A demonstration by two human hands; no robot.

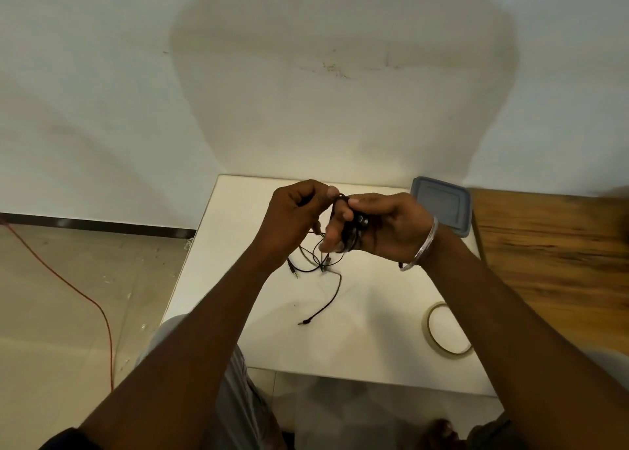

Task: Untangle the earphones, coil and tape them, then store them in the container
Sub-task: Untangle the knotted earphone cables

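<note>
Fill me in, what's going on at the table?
A person is working on the black earphones above the white table. The left hand pinches a stretch of cable; the right hand holds a bunched part with the earbuds. Loose cable trails onto the table. The tape roll lies untouched, the container is lidded.

Indoor room: white wall (102, 75), beige floor (51, 296)

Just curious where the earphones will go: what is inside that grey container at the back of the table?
The container is closed by its grey lid, so the inside cannot be seen. Nothing lies on top of the lid.
</note>
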